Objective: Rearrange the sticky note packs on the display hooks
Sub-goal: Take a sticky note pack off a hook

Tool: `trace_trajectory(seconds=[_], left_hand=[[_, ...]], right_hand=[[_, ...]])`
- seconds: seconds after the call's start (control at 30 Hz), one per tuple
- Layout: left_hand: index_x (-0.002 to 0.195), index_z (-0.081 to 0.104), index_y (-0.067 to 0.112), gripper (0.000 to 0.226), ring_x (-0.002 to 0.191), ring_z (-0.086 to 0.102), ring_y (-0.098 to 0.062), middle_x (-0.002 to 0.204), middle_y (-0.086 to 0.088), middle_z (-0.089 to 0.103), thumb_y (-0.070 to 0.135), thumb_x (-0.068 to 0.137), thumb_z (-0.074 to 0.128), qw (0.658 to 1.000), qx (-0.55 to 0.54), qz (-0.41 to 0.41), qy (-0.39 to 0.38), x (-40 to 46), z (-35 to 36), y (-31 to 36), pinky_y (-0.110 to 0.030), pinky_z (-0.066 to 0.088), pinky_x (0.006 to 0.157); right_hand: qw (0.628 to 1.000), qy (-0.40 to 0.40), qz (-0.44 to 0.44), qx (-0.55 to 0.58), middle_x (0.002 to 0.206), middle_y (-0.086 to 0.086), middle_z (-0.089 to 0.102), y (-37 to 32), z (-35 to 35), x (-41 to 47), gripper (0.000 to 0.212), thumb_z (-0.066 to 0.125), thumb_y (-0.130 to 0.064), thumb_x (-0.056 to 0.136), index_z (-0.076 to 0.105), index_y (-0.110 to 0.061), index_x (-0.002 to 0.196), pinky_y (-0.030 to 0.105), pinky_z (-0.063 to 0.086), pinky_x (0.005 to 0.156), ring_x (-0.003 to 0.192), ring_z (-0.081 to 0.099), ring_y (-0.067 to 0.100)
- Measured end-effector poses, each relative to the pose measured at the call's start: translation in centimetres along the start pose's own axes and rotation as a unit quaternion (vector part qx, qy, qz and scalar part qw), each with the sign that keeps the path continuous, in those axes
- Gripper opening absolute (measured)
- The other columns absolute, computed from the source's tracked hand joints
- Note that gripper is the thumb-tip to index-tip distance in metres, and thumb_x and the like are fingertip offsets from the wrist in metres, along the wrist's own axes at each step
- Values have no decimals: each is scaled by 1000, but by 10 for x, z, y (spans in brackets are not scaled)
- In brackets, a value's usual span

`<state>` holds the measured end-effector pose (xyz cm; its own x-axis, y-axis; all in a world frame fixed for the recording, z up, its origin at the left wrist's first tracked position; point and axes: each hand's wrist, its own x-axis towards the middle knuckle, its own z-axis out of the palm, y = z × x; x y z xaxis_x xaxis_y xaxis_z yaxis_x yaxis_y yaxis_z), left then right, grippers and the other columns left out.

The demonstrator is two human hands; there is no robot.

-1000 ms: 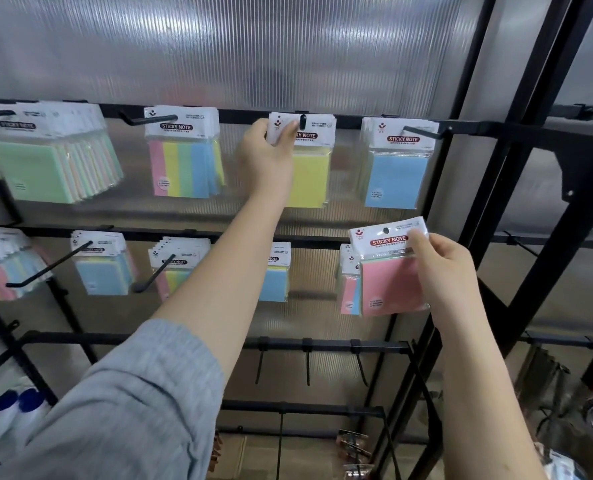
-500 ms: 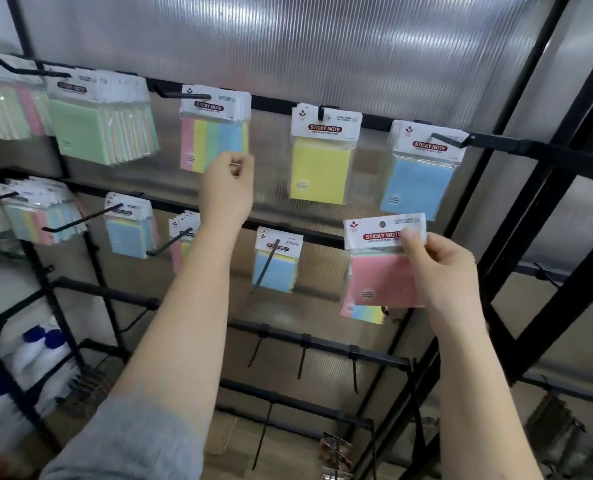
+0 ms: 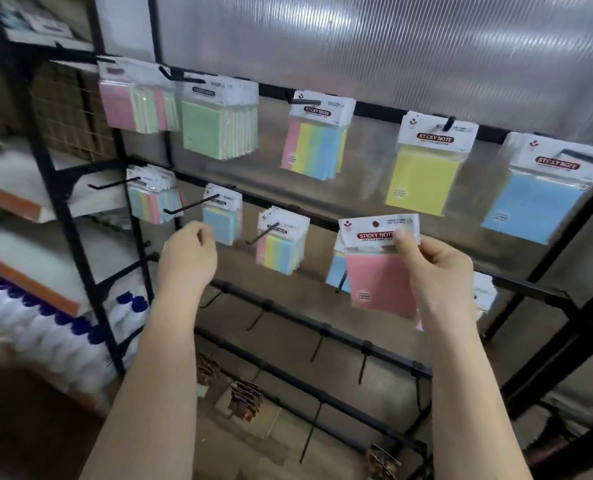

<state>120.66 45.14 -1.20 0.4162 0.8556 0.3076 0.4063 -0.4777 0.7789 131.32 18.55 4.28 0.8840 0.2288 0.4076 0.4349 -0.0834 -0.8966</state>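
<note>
Head view: right hand (image 3: 440,271) pinches one pink pack (image 3: 380,282); left hand (image 3: 187,256) holds none.

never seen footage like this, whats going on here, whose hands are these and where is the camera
There is no machine here: a person wears a camera on the head, so you look forward and down along their own arms. In front is a black display rack with hooks carrying sticky note packs, such as a yellow pack and a blue pack on the top row. The right hand pinches a pink pack by its card header, off any hook. The left hand is loosely curled near the middle row, holding nothing.
</note>
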Motion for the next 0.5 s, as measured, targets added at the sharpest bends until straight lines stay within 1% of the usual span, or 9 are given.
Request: trace_trajectory(seconds=[0.03, 0.1, 0.17, 0.2, 0.3, 0.4, 0.43, 0.5], left_hand=[[104, 62, 19, 26, 81, 49, -21, 92, 0, 56, 22, 99, 36, 1000, -1, -2, -7, 7, -7, -10, -30, 38, 69], [108, 62, 20, 28, 78, 49, -18, 95, 0, 57, 22, 99, 36, 1000, -5, -2, -14, 24, -21, -29, -29, 37, 70], [112, 62, 19, 28, 74, 46, -11, 95, 2, 55, 22, 99, 37, 1000, 2, 2, -20, 44, -36, -48, -26, 34, 70], [113, 62, 19, 29, 73, 46, -10, 94, 1, 55, 22, 99, 37, 1000, 12, 5, -24, 54, -45, -57, -25, 34, 70], [108, 61, 15, 26, 82, 49, -18, 103, -7, 62, 23, 99, 38, 998, 44, 20, -35, 88, -74, -83, -28, 34, 72], [111, 60, 14, 27, 83, 45, -17, 108, -10, 62, 22, 99, 37, 996, 69, 28, -51, 118, -104, -109, -30, 35, 72], [115, 59, 15, 28, 84, 46, -16, 111, -9, 62, 22, 100, 37, 995, 72, 28, -57, 126, -114, -117, -29, 35, 72], [118, 58, 16, 27, 89, 48, -15, 115, -8, 62, 20, 99, 38, 994, 75, 37, -68, 139, -130, -132, -28, 36, 75]], right_hand=[[1000, -2, -1, 4, 55, -21, 60, -3, 13, -2, 27, 63, -39, 88, 71, -36, 63, 24, 35, 55, 52, 44, -4], [1000, -5, 2, 24, 57, -21, 62, -10, 40, -6, 23, 65, -38, 87, 72, -34, 66, 26, 42, 59, 52, 47, -5], [999, -6, 10, 45, 58, -18, 65, -18, 71, -11, 20, 68, -36, 85, 73, -32, 67, 32, 46, 62, 55, 51, -1], [998, -6, 13, 53, 59, -16, 66, -22, 88, -15, 19, 70, -36, 84, 74, -32, 66, 32, 46, 62, 56, 52, 2], [998, 8, 12, 66, 61, -12, 66, -34, 138, -27, 17, 72, -37, 81, 74, -33, 65, 25, 42, 58, 57, 52, 4], [997, 29, 15, 76, 68, -2, 64, -48, 185, -36, 19, 72, -36, 82, 72, -23, 68, 26, 39, 60, 63, 50, 9], [996, 40, 17, 78, 67, -2, 62, -52, 199, -39, 19, 72, -36, 82, 72, -22, 69, 25, 39, 59, 63, 50, 8], [994, 69, 20, 83, 59, -12, 61, -60, 226, -44, 17, 71, -35, 83, 72, -26, 69, 15, 39, 51, 58, 49, 1]])
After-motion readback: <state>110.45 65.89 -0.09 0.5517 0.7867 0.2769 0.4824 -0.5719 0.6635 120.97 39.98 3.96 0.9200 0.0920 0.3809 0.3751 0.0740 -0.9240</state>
